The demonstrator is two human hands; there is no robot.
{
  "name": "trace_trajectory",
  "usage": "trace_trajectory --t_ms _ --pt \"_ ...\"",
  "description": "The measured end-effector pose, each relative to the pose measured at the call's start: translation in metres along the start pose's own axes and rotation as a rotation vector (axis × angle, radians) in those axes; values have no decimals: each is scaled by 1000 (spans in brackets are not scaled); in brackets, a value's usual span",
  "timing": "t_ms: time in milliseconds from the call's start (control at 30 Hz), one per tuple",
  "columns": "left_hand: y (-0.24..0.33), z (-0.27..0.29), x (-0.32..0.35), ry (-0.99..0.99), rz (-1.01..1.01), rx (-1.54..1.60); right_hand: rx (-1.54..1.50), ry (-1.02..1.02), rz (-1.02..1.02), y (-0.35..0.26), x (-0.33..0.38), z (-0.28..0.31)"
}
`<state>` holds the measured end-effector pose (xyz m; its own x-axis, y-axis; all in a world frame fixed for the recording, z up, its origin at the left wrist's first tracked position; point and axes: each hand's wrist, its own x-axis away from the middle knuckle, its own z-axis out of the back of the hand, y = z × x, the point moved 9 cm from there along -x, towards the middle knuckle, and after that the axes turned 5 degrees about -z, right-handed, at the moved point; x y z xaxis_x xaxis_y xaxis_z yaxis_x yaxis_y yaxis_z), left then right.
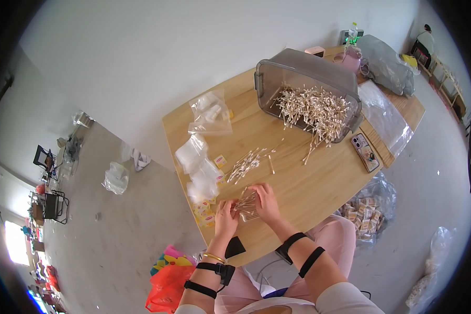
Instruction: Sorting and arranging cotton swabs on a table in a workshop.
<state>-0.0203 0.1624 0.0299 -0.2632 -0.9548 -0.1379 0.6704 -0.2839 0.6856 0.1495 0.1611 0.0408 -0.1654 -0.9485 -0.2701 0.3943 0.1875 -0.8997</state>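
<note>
Close to the near edge of the table, my left hand (226, 219) has its fingers closed on the left side of a small clear plastic packet (250, 214); cotton swabs (244, 202) show in and over it. On the other side, my right hand (267, 203) curls its fingers round the packet's right end and the swabs. Whether the packet is a bag or a stiff box is too small to tell. Just beyond my hands lies a loose pile of cotton swabs (245, 166), with a single swab (271, 164) to its right.
A grey plastic bin (311, 65) lies tipped on its side, spilling swabs (319, 112). Clear bags (199, 162) and small yellow cards (204, 209) line the table's left. A phone (365, 152) lies at right. On the floor stands a bag of packed swabs (369, 217).
</note>
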Motion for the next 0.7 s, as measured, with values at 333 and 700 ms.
trace_trajectory --t_ms 333,700 --pt "16 -2 -9 84 -78 -105 422 -266 194 -3 -20 -3" --pt "15 -4 -14 56 -53 -154 388 -306 125 -5 -1 26"
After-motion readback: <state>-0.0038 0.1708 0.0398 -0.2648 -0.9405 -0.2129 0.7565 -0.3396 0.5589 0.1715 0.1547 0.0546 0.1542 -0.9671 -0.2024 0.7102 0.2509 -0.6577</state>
